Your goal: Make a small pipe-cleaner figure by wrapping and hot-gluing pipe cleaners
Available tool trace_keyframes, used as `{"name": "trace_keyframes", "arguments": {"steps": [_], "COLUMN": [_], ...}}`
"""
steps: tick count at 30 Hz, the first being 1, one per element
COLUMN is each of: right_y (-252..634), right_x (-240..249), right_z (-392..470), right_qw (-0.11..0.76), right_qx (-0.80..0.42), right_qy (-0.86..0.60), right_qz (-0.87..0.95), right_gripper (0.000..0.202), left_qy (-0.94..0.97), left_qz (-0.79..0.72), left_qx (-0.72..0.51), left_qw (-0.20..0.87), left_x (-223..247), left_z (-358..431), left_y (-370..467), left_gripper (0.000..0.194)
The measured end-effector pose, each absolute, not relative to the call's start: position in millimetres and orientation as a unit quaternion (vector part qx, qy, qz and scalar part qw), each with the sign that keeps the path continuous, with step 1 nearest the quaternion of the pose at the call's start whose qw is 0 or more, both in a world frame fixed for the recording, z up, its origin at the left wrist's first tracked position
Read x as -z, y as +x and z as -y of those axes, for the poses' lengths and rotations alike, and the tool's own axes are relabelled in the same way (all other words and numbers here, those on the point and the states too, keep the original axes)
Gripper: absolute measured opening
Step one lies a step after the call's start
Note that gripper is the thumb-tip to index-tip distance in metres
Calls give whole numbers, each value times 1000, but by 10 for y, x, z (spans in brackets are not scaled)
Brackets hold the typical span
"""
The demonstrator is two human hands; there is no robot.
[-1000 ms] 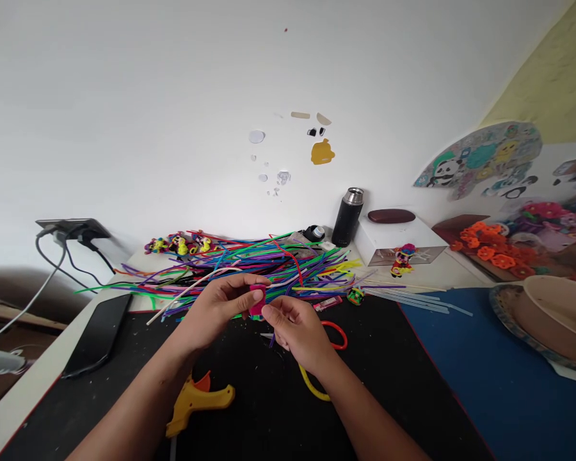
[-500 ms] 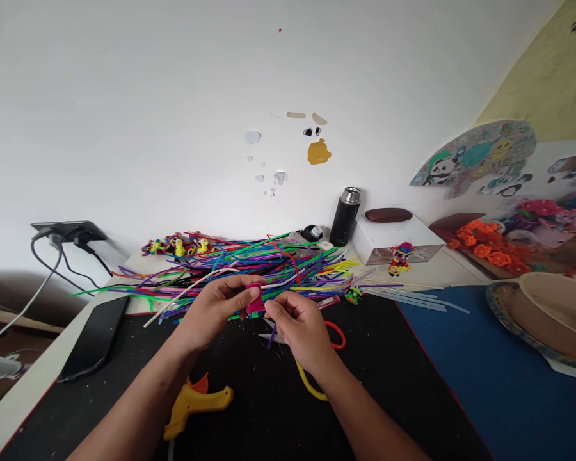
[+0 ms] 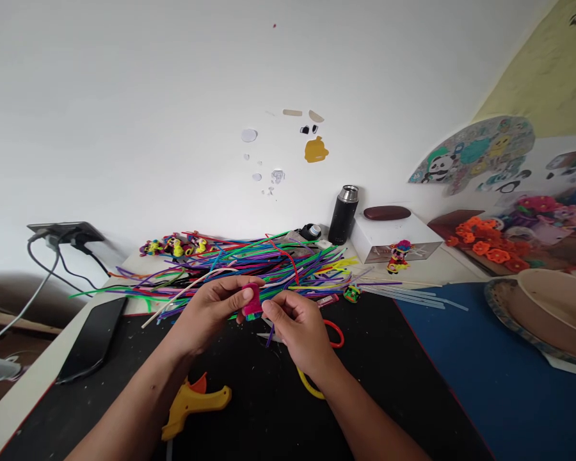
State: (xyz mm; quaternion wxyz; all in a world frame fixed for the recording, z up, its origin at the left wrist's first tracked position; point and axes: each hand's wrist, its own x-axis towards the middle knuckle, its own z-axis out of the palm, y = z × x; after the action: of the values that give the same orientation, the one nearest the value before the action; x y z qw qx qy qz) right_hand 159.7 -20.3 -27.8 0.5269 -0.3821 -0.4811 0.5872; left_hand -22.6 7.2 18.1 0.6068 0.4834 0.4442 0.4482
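Note:
My left hand [image 3: 215, 312] pinches a small pink fuzzy piece [image 3: 254, 298] between thumb and fingers; green and blue show along its lower edge. Close beside it, my right hand [image 3: 297, 323] has its thumb and fingertips pressed together on a thin purple pipe cleaner [image 3: 270, 335], whose end hangs below the fingers. Under the right hand lie scissors with a red and yellow handle [image 3: 335, 333], partly covered by that hand. A yellow glue gun [image 3: 201, 400] with an orange trigger rests on the black mat [image 3: 249, 416], near my left forearm.
A heap of coloured pipe cleaners [image 3: 249, 256] spreads behind my hands. Small fuzzy figures [image 3: 175, 246] sit at its left. A phone [image 3: 92, 339] lies left. Behind stand a black flask [image 3: 344, 216] and a white box [image 3: 388, 234]. A round bowl [image 3: 557, 307] is at right.
The pink piece has turned in my left hand, so its green and blue lower edge now shows. My right hand keeps its pinch, with little movement. The view has shifted slightly.

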Motion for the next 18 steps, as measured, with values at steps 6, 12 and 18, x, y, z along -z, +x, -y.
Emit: {"name": "trace_keyframes", "arguments": {"steps": [6, 12, 18], "right_y": [1590, 1578, 1557], "right_x": [232, 183, 206], "right_z": [195, 190, 191], "right_qw": [531, 523, 511], "right_qx": [-632, -672, -698], "right_qy": [-355, -325, -301], "right_qz": [439, 411, 401], "right_gripper": [53, 54, 54], "left_qy": [440, 435, 442], "left_qz": [-428, -420, -401], "left_qx": [-474, -492, -504], "left_qw": [631, 626, 625], "left_x": [-162, -152, -129], "left_z": [-58, -40, -32], "left_y": [-155, -117, -111], "left_gripper": [47, 45, 42]}}
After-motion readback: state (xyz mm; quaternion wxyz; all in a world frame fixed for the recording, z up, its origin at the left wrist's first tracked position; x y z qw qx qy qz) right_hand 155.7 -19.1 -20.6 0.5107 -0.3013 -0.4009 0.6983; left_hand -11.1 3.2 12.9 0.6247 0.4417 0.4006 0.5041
